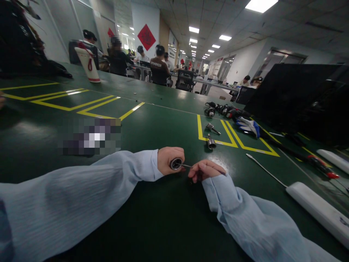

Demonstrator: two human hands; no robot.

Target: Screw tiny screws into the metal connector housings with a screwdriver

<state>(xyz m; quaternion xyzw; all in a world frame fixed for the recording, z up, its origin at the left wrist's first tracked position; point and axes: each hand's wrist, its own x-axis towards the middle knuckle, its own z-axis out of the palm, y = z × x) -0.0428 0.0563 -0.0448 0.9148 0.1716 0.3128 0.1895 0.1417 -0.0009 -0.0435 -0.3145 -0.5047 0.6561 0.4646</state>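
Wrapped in my left hand (168, 160) is a round metal hole saw (176, 163), its ring-shaped open end facing me. My right hand (204, 170) pinches a thin metal rod (187, 166), which reaches left to the hole saw's mouth. The rod's far tip is hard to make out, and so is its grip end inside my fingers. Both hands are just above the green table. Beyond them, one similar metal bit with a shank (211, 142) stands with its shank up, while another (212, 128) lies on its side.
Yellow tape (231, 145) marks boxes on the green table (158, 134). A power tool with cables (211, 111) and blue-white gloves (248, 127) lie at the back right. A white power strip (313, 203) is at right, a paper cup (88, 65) at back left. People sit beyond.
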